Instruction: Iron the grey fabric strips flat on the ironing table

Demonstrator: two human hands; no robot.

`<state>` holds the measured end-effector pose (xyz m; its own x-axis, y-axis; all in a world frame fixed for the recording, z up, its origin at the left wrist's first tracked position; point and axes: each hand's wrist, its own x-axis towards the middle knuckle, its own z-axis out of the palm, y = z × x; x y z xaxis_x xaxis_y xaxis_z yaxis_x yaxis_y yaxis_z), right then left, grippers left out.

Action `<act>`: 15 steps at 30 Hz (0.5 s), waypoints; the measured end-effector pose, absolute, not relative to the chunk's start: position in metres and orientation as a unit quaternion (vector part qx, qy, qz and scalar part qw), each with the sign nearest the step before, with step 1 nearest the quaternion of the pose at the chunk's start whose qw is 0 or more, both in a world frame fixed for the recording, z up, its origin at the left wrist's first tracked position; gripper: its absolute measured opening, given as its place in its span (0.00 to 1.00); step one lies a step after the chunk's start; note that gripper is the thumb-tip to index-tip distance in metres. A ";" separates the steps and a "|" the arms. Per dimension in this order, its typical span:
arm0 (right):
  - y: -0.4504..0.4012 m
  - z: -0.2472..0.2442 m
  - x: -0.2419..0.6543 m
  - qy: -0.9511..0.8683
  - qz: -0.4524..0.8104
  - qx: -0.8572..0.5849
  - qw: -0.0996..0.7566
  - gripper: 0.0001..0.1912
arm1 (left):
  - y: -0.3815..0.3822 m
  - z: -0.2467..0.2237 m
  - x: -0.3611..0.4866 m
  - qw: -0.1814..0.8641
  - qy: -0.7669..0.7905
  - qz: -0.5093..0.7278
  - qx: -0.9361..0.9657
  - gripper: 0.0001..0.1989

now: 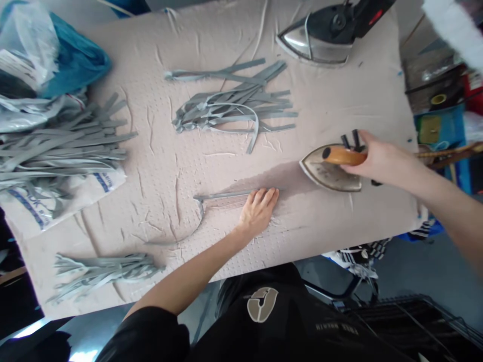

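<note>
My right hand [372, 156] is closed around the wooden handle of an iron [332, 173], which sits on the padded cover at the edge of a damp patch. To its left, my left hand [260, 208] lies palm down, fingers stretched over the right end of a narrow grey fabric strip [226, 194]. Part of that strip is hidden under the fingertips. From its left end a thin tail curves down across the cover. A bundle of similar grey strips [234, 110] lies beyond my hands, and another bundle [109, 271] is at the near left.
The ironing table [362, 100] has a wrinkled beige cover. A second iron [320, 37] rests at the far right. At left, a large pile of grey strips [64, 141] lies on a printed plastic bag [109, 181], below a blue bag [81, 60]. Assorted items crowd the right side.
</note>
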<state>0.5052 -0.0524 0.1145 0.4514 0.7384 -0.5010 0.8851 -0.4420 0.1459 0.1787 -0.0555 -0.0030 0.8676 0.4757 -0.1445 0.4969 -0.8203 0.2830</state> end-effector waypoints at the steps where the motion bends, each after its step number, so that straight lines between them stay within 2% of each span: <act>1: -0.058 0.117 0.492 0.496 -0.200 0.820 0.206 0.49 | -0.055 -0.003 0.179 0.158 0.254 -0.031 0.954 0.30; 4: -0.070 0.122 0.453 0.522 -0.218 0.786 0.250 0.52 | -0.055 -0.003 0.179 0.158 0.253 -0.025 0.954 0.30; 8: -0.073 0.125 0.425 0.538 -0.222 0.757 0.297 0.52 | -0.056 -0.009 0.175 0.163 0.247 -0.011 0.955 0.29; 12: -0.071 0.122 0.421 0.557 -0.209 0.739 0.315 0.49 | -0.056 -0.019 0.166 0.174 0.239 0.019 0.955 0.29; 15: -0.070 0.113 0.414 0.595 -0.184 0.720 0.307 0.50 | -0.053 -0.023 0.155 0.179 0.246 0.041 0.952 0.27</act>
